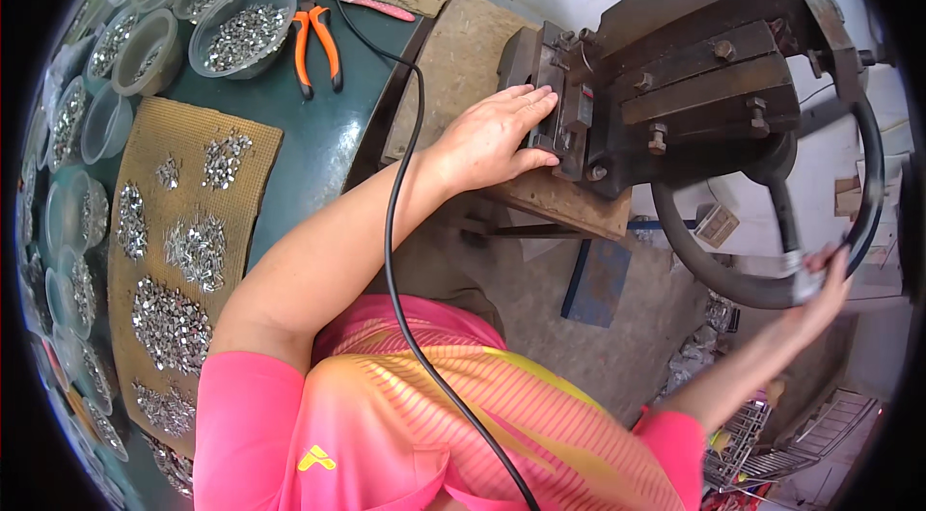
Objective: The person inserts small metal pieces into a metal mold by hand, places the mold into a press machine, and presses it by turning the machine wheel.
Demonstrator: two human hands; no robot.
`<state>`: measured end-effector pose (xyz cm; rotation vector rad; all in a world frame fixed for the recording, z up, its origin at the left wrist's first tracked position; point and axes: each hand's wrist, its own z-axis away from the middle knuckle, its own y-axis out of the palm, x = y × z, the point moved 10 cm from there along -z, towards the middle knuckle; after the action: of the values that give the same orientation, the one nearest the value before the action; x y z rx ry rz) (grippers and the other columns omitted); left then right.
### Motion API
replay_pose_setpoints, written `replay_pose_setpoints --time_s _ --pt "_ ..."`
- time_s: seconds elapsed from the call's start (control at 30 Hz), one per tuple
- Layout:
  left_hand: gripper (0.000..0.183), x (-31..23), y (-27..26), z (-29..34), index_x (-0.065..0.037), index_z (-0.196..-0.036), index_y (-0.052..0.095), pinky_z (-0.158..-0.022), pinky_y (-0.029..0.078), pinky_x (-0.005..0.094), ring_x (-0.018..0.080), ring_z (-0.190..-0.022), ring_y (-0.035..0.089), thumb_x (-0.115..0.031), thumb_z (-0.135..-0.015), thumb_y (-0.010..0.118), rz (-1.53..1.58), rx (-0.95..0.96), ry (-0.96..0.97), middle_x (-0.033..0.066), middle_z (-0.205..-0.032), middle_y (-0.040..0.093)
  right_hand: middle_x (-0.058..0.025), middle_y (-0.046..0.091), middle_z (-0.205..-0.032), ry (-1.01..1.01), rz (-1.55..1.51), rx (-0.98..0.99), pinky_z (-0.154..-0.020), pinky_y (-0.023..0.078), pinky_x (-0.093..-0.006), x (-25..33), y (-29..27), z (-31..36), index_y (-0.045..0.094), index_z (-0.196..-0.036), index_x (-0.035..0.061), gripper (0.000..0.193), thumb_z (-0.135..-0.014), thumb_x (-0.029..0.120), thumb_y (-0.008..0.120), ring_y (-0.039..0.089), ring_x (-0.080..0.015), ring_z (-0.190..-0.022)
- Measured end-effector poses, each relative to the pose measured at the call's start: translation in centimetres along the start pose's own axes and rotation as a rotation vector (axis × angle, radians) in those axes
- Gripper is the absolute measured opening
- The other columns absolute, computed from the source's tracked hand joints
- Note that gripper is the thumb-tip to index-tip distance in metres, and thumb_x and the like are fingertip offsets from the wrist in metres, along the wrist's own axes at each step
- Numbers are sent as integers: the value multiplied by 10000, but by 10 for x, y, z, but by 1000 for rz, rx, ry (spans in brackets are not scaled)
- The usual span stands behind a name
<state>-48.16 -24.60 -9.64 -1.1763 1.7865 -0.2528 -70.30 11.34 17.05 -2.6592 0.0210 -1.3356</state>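
A dark metal hand press (709,77) stands on a wooden stand at the right. My left hand (503,132) rests against the near side of its die block (569,110). The fingers are stretched out and the thumb lies apart, lower on the block. Any small part under the fingertips is hidden. At the far right my right hand (820,287), blurred by motion, is closed round the pale wrapped grip (801,281) on the press's large round handwheel (683,246).
On the green table (333,125), a tan ribbed mat (183,139) bears several piles of small shiny metal pieces. Plastic bowls (198,48) of similar pieces line the left. Orange-handled pliers (316,48) lie nearby. A black cable (394,250) hangs across my view. Wire racks (820,439) stand lower right.
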Motion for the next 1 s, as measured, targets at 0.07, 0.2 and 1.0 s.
replay_pose_setpoints --time_s 0.07,0.2,1.0 --pt "778 -2 1 1 37 -1442 512 -1168 404 425 379 -1403 486 -412 -867 783 12 0 7 219 -1483 540 -26 532 -749 -141 -85 -294 -659 498 -352 -43 9 97 575 -1110 -11 158 -960 30 605 515 -121 -642" --pt "767 3 -1 -1 37 -1433 519 -1166 407 423 376 -1397 492 -409 -868 782 25 -23 10 221 -1477 544 -37 515 -725 -101 -168 -104 -656 518 -337 -42 10 83 542 -988 -12 75 -1000 33 601 526 -140 -639" --pt "736 -8 2 0 41 -1423 522 -1144 422 447 420 -1354 519 -381 -878 778 27 -56 23 238 -1457 553 -16 548 -831 109 -6 -79 -674 444 -305 -7 -15 8 588 -1018 37 172 -985 155 708 476 -110 -693"
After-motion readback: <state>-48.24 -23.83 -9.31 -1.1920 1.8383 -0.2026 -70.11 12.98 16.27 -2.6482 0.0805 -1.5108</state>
